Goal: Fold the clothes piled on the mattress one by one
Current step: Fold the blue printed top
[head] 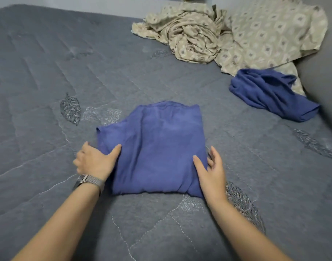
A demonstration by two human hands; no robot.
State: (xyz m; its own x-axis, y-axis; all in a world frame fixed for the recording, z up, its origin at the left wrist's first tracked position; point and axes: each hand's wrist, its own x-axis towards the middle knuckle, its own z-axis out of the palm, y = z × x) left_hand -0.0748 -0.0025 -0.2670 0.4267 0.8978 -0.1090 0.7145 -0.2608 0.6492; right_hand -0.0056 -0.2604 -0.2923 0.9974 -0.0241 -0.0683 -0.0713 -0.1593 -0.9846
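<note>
Blue garments (155, 147) two; patterned cloths (236, 32) two.

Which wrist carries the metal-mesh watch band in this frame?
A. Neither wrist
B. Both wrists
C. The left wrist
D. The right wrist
C. The watch band sits on the wrist of the left hand, which grips the left edge of the folded blue garment; the wrist of the right hand is bare.
</note>
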